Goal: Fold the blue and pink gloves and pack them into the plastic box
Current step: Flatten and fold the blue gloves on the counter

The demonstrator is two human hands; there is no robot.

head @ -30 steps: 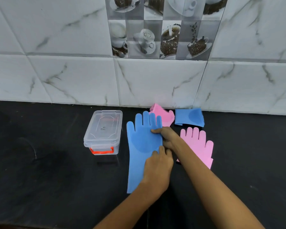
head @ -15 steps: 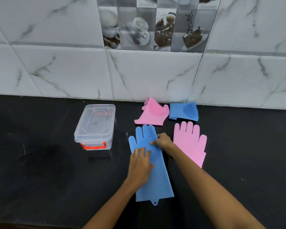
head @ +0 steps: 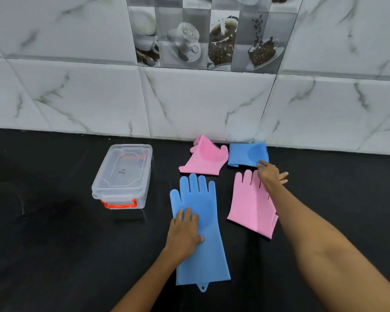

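A long blue glove (head: 200, 255) lies flat on the black counter, fingers toward the wall. My left hand (head: 185, 233) rests flat on its palm area, fingers spread. A flat pink glove (head: 248, 208) lies to the right, partly under my right forearm. My right hand (head: 271, 175) reaches over it, fingertips touching the near edge of a folded blue glove (head: 245, 155) by the wall. A folded pink glove (head: 204, 158) sits beside that one. The clear plastic box (head: 123, 174), lid shut, orange latch in front, stands to the left.
A marble-tiled wall (head: 200, 104) rises right behind the folded gloves. The black counter (head: 54, 244) stretches left and right of the gloves and in front of the box.
My right hand left the long blue glove and moved back and right to the folded blue glove. My left hand stays pressed on the long blue glove.
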